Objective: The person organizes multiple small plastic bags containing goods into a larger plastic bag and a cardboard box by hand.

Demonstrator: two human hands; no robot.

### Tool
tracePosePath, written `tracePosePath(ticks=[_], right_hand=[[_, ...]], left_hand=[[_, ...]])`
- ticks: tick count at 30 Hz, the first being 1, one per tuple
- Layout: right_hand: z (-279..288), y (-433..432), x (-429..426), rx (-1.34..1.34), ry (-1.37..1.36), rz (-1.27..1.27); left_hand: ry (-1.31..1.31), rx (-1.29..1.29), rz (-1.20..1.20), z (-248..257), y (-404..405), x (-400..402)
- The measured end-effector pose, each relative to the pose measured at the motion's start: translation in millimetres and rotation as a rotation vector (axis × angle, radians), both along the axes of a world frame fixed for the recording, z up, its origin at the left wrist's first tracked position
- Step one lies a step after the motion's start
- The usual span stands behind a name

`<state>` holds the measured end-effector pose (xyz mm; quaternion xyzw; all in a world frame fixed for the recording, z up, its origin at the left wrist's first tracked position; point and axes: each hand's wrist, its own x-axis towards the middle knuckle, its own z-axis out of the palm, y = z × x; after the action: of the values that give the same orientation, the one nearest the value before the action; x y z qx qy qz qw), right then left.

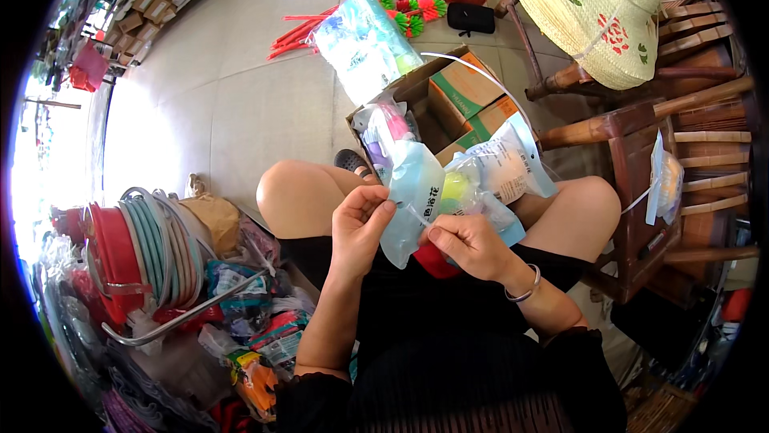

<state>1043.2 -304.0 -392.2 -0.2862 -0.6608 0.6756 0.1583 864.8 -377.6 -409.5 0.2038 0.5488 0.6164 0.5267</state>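
Note:
Above my lap, my left hand (359,220) pinches the edge of a light blue plastic packet (414,192) bearing writing, beside its hang hole. My right hand (471,247) grips a thin white plastic strip (416,214) whose visible length reaches toward that hole; whether it passes through is hard to tell. Against this packet sits a clear-fronted packet with a yellow-green bath puff (458,188). To its right, another packet (510,162) with a pale orange puff rests by my knee. A white strip (489,75) arcs above the packets.
Past my lap is an open cardboard box (441,105) with packaged bath puffs (381,129) inside. A plastic-wrapped bundle (363,39) leans on its rim. Bamboo chairs (637,120) stand right, one bearing straw hats (592,12). Left are a hose reel (144,253) and bagged goods (276,337).

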Motion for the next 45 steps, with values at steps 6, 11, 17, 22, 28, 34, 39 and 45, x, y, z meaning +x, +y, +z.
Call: tracePosePath(ticks=[6, 11, 17, 22, 28, 34, 39, 45], right_hand=[[-12, 4, -4, -0.179, -0.033, 0.019], [-20, 3, -5, -0.051, -0.052, -0.046], [-13, 7, -4, 0.225, -0.133, -0.061], [-5, 13, -7, 0.312, -0.273, -0.003], [-9, 14, -10, 0.29, -0.273, 0.003], [-16, 10, -3, 0.367, -0.235, 0.016], [-18, 8, 3, 0.358, -0.205, 0.056], [16, 17, -7, 0.895, 0.142, -0.27]], left_hand=[[-0.058, 0.006, -0.004, -6, 2, 3], [-0.076, 0.004, 0.004, -7, 3, 5], [0.035, -0.007, -0.031, -6, 4, 9], [0.133, -0.024, -0.086, -9, 1, 14], [-0.008, -0.077, -0.191, -13, -2, 14], [0.051, -0.079, -0.183, -13, -2, 21], [0.106, -0.057, -0.14, -8, 0, 22], [0.183, 0.104, -0.076, 39, 8, 19]])
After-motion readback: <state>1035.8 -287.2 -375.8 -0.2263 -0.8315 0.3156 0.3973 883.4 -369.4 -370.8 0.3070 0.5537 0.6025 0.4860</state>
